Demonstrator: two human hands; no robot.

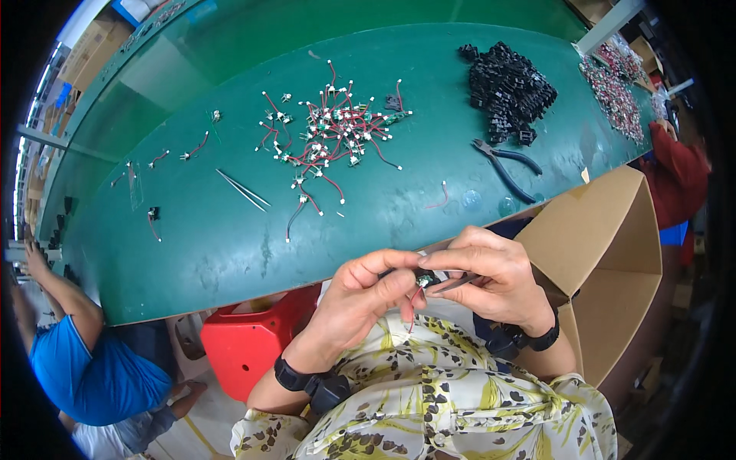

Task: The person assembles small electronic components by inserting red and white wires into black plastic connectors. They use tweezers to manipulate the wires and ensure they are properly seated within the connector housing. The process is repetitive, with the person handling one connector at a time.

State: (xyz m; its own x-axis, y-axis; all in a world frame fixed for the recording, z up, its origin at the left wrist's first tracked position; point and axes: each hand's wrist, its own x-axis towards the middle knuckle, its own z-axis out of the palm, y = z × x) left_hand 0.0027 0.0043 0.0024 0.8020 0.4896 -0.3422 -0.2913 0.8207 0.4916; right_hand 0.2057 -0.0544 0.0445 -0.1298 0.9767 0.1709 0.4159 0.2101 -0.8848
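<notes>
Close in front of my body, past the table's near edge, my two hands meet. My left hand point(354, 300) pinches a small circuit board point(424, 281) between thumb and fingers. A red wire point(414, 304) hangs down from the board. Something black shows beside it, partly hidden by the fingertips. My right hand point(494, 277) is closed around a slim, dark metal tool point(458, 282) that looks like tweezers, its tip by the board. The right fingertips also touch the work.
On the green table point(307, 261) lies a heap of small wired boards point(330, 134). Black plastic parts point(510, 88) are piled farther right, above cutting pliers point(510, 169). Silver tweezers point(242, 189) lie at left. A cardboard box point(590, 222), a red stool point(245, 349) and other people flank me.
</notes>
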